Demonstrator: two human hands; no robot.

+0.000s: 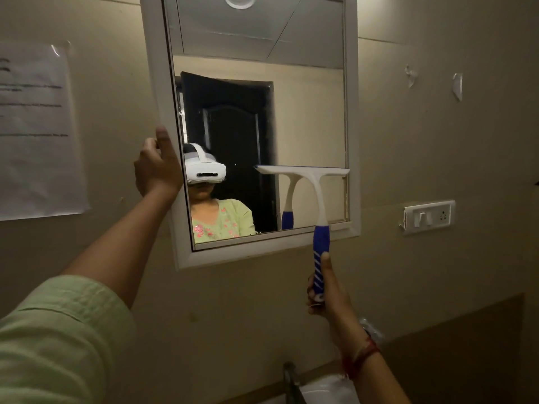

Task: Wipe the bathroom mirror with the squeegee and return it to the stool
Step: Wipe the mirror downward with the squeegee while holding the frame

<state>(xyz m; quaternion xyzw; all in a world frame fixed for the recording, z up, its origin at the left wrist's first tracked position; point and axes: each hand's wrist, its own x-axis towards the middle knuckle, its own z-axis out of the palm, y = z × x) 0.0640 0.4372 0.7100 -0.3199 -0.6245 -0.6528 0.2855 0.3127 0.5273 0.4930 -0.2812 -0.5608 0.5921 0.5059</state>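
The white-framed mirror (353,112) hangs tilted on the beige wall. My left hand (156,167) grips the frame's left edge about halfway down. My right hand (325,287) is closed around the blue striped handle of the squeegee (315,182). Its white blade lies flat against the glass low on the right side, level with the frame's inner right edge. The handle crosses the bottom frame. The stool is out of view.
A printed paper sheet (38,129) is taped to the wall at left. A switch and socket plate (428,216) sits right of the mirror. Below are a dark tap (291,380) and a white basin edge (329,389).
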